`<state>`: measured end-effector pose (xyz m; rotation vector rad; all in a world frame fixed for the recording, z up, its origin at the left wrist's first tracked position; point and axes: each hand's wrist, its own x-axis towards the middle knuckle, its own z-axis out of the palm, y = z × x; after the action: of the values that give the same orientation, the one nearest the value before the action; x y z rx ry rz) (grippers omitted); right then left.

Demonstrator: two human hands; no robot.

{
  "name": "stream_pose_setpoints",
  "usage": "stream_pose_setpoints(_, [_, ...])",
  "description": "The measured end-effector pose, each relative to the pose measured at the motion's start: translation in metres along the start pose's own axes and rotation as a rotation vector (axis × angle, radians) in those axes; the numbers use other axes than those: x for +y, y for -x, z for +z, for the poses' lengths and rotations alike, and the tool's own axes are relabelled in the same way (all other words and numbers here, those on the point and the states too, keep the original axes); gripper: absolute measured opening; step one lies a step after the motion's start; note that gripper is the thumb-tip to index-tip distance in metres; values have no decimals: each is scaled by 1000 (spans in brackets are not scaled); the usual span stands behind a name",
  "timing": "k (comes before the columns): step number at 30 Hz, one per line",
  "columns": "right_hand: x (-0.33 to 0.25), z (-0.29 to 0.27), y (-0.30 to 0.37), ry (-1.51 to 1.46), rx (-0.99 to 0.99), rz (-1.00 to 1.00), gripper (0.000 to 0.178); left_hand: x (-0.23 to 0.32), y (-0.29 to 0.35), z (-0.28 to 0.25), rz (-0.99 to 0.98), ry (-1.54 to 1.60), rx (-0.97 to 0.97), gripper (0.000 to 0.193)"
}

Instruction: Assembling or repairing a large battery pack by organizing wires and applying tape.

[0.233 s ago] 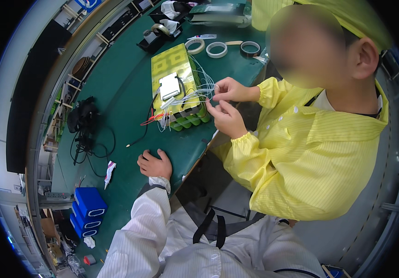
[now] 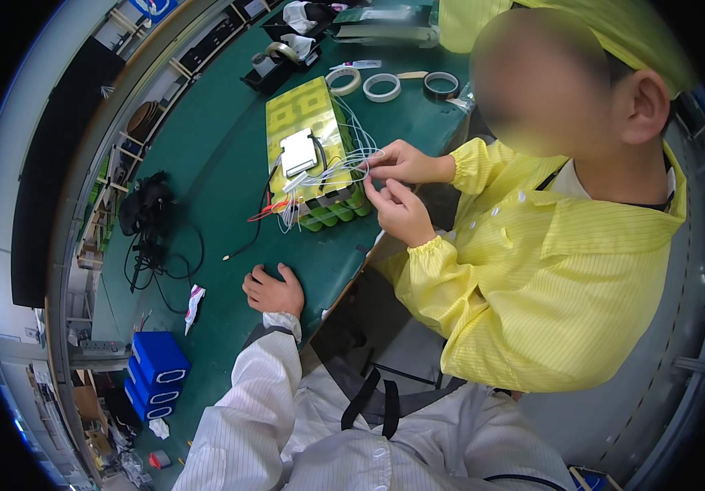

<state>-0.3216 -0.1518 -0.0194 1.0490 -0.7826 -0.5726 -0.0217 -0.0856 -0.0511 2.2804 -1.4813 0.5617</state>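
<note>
My left hand point(image 2: 275, 292) rests palm down on the green table, its fingers lightly bent and apart, with nothing in it. Beyond it stands a battery pack point(image 2: 293, 114) of green cells wrapped in yellow sheet. On the pack's top lies a white-silver circuit module point(image 2: 298, 154). Thin white wires point(image 2: 352, 166) run from the pack toward a co-worker in yellow, whose two hands point(image 2: 405, 184) pinch the wire ends at its right side. Red leads point(image 2: 264, 214) stick out at the pack's near left. My right hand is out of view.
Left of my hand lie a white tube point(image 2: 194, 307) and a tangle of black cables point(image 2: 152, 221). Blue boxes point(image 2: 158, 360) stand at the near left. Tape rolls point(image 2: 382, 87) and a black tray point(image 2: 274, 74) sit at the back. The co-worker's yellow sleeve point(image 2: 524, 303) fills the right side.
The co-worker's upper hand has shifted slightly left, closer to the pack, along the wires. My left hand stays where it was.
</note>
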Motion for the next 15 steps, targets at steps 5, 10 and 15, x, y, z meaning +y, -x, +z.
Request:
stream_pose_setpoints(5, [1, -2, 0, -109, 1, 47, 39, 3, 1, 1, 5, 7, 4, 48])
stream_pose_setpoints(10, [-13, -1, -3, -13, 45, 39, 40, 2, 1, 2, 6, 7, 6, 47])
stream_pose_setpoints(15, [-18, -3, -4, 128, 73, 2, 40, 1, 1, 3, 16, -1, 23, 47])
